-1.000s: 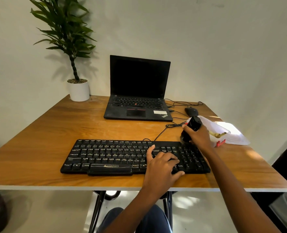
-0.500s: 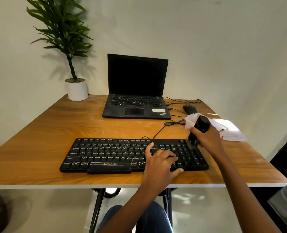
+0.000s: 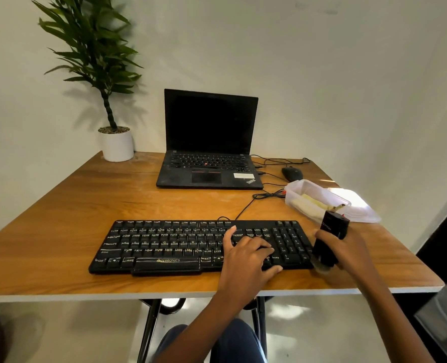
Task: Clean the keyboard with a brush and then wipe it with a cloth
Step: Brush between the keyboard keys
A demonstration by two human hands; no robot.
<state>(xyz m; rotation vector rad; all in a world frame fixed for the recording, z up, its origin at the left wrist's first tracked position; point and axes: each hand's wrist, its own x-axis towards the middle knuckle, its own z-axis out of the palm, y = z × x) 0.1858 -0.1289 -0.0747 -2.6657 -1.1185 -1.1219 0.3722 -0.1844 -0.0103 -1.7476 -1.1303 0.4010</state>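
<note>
head view: right hand (image 3: 348,254) is wrapped around a chunky black brush (image 3: 328,241), fingers closed on its body, bristle end down at the near-right corner of the black zebronics keyboard (image 3: 198,244), right at the keyboard's edge. a second ago the brush sat at the far edge of the numpad; half a second ago it was mid-numpad; now it's at the front corner. so that reads as one stroke pulled back-to-front down the rightmost key columns, probably flicking dust off the near edge.

left hand (image 3: 246,254) lies flat on the keys just left of the numpad, fingers spread, gripping nothing, just pinning the board. it hasn't shifted across the three frames, and the keyboard hasn't slid on the wooden desk (image 3: 73,205).

task read: brushing phase, right end only just covered. main key block to the left shows no sign either way. i'd expect the next stroke to reset at the top row one column over; the left hand will need to move out of the way as strokes go left.

cloth: can't pick one out for sure. clear plastic container (image 3: 314,200) beyond the brush holds something pale yellow, could be it. wipe step not started.
</note>
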